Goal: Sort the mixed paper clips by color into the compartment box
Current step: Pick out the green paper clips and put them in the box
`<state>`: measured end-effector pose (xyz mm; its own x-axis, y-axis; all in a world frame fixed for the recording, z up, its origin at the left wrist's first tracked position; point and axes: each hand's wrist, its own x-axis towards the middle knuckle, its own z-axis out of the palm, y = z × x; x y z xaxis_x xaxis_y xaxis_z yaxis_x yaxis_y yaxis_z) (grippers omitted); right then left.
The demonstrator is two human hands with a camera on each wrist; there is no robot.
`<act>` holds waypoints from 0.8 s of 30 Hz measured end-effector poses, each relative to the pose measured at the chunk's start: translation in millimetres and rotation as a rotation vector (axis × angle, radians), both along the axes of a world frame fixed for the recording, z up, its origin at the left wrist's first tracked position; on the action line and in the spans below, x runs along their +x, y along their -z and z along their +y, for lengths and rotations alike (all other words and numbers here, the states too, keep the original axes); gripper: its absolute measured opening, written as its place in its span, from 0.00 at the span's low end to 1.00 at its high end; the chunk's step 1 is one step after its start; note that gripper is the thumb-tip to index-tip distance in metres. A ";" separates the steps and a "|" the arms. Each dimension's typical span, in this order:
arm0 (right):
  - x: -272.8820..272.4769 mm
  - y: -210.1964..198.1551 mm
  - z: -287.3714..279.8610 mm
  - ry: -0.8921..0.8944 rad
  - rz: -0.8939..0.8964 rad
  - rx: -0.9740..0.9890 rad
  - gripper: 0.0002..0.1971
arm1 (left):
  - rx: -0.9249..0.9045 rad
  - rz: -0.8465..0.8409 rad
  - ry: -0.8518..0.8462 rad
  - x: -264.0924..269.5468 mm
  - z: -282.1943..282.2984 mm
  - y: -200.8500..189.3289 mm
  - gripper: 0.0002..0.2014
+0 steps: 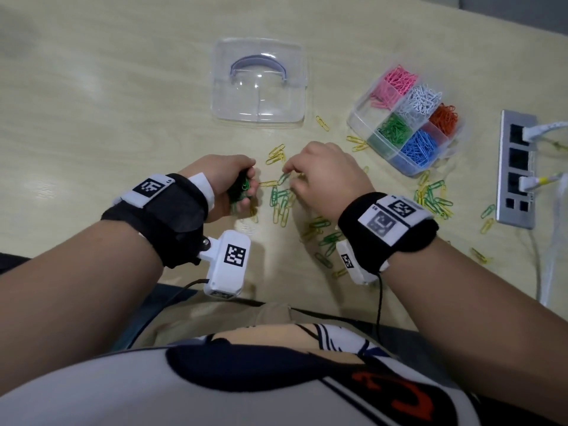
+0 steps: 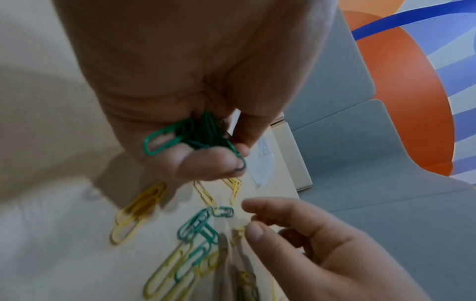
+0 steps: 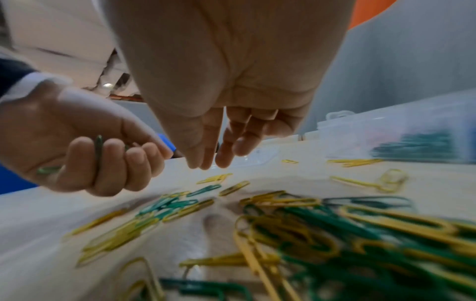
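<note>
Near the frame's middle, the left hand point(image 1: 226, 182) clutches a bunch of green clips point(image 2: 195, 136), so the loose-fingered, empty right hand point(image 1: 325, 176) should pinch only green from the mixed clips point(image 1: 281, 201), well left of the box point(image 1: 362, 118) at right.

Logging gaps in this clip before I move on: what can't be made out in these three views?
- Green paper clips in the left hand: their count is hidden by curled fingers in every view.
- Right hand: head view shows only its back; the right wrist view shows its fingertips above the table, apparently holding nothing.
- Clear plastic compartment box: one compartment looks unfilled, glare obscures it.
- Loose yellow and green clips: motion-blurred in the right wrist view.
</note>
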<state>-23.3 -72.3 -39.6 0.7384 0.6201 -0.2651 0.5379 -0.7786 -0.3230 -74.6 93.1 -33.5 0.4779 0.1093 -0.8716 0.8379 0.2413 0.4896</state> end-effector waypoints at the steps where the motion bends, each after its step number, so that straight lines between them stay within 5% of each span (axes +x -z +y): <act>1: 0.4 1.5 7.0 -0.025 -0.018 -0.029 0.14 | 0.006 -0.001 -0.006 0.3 2.5 -0.7 0.17; 7: 1.0 6.1 20.4 -0.100 -0.057 -0.163 0.20 | 0.008 -0.005 -0.046 -1.4 10.1 -3.4 0.17; 11: -4.1 9.4 19.0 -0.113 -0.107 -0.169 0.10 | 0.000 -0.012 -0.075 -7.6 10.1 -2.2 0.17; 19: -5.6 12.9 14.7 -0.115 -0.050 -0.252 0.12 | -0.021 -0.033 -0.121 -18.1 -7.5 -0.8 0.18; 24: -21.4 -4.3 11.7 -0.066 0.098 0.048 0.04 | -0.027 -0.027 -0.146 -21.7 -20.5 5.0 0.19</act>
<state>-44.8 -60.6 -35.2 0.6672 0.6805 -0.3029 0.5516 -0.7246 -0.4130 -96.2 72.6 -38.4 0.4822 0.1556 -0.8621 0.7794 0.3732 0.5033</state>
